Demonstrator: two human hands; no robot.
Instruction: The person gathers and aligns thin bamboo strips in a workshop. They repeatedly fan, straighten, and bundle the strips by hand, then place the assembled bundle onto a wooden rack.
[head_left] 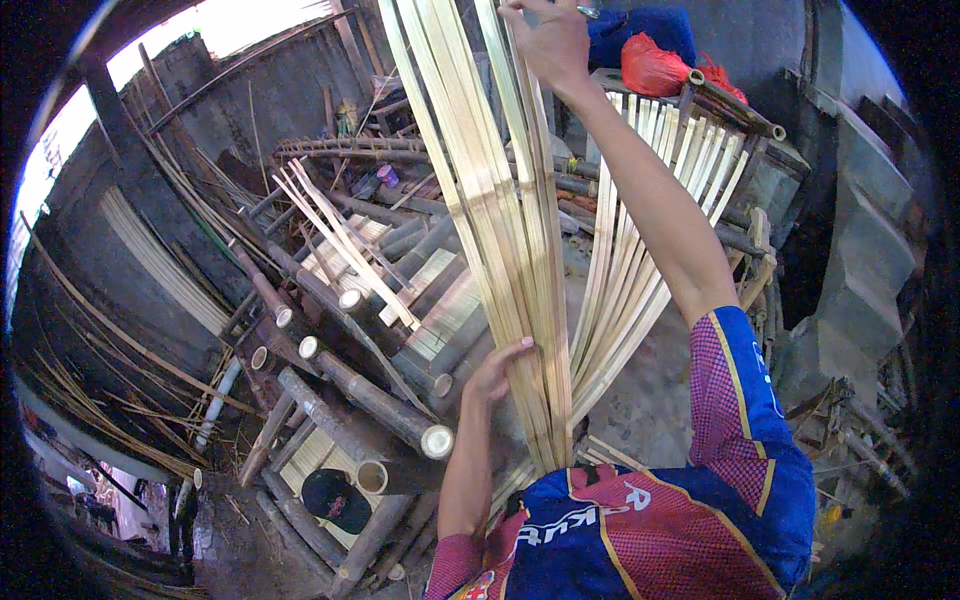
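A tall bundle of long, flat, pale bamboo strips [505, 230] stands on end close in front of me, fanning out toward its top. My left hand [492, 370] is closed round the bundle's left edge low down, its thumb lying across the front of the strips. High up at the top edge of the view, my right hand [553, 40] has its fingers bent onto the upper part of the strips at the right side. The strips' upper ends run out of view. Something small and shiny shows at the right hand's fingers, too small to name.
More bamboo strips [632, 240] lean in a fan on the right, under my right arm. Thick bamboo poles [375, 395] form a frame at left, with a dark cap [336, 500] on it. A red plastic bag [655, 68] sits at the back right.
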